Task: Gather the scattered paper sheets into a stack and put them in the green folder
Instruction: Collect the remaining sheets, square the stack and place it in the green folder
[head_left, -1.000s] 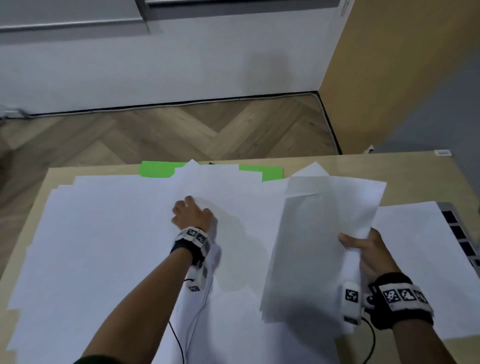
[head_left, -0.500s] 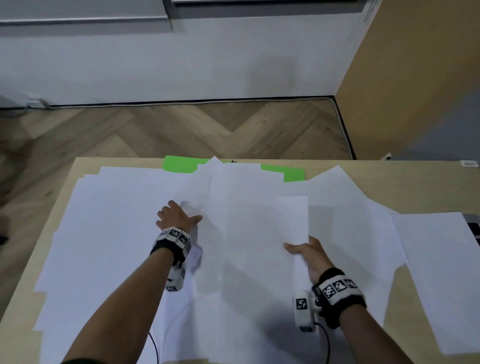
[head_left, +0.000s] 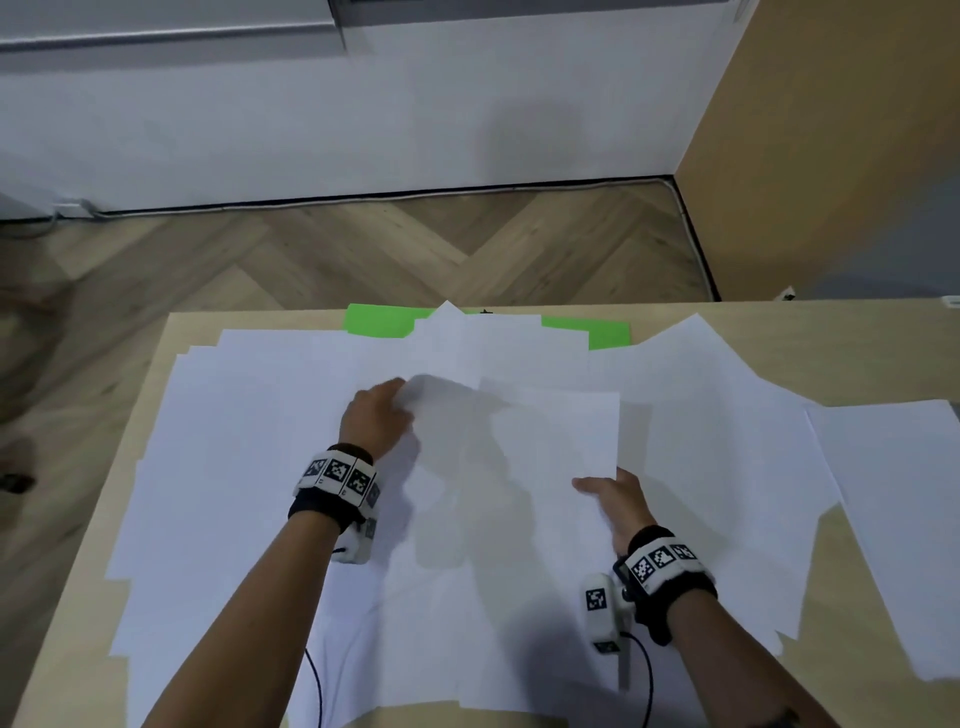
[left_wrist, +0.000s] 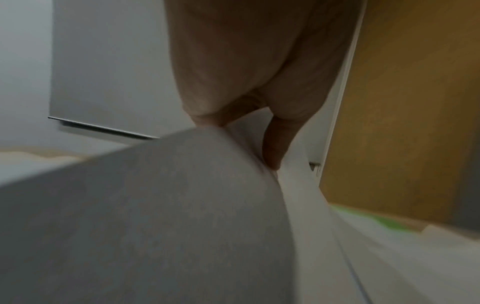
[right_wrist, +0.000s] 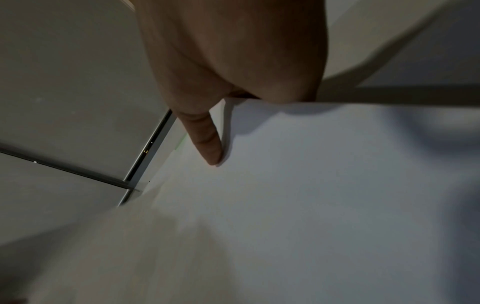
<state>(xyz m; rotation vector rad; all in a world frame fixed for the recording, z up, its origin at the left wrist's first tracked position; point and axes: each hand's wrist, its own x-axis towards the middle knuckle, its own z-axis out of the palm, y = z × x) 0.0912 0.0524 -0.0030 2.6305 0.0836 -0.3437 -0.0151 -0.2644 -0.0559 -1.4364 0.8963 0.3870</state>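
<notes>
- The left hand (head_left: 375, 418) pinches a lifted sheet (head_left: 447, 410) at its 9 o'clock edge.
- The right hand (head_left: 618, 501) grips another sheet (head_left: 556, 431) at 5 o'clock.
- The green folder (head_left: 382, 321) lies at 12 o'clock.

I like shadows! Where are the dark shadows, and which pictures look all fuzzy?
Head view: sharp, with grey hand shadows on the white paper sheets between the left hand and right hand. Left wrist view: dim, with the curled sheet blurred. Right wrist view: dim, soft shadows on paper.
</notes>
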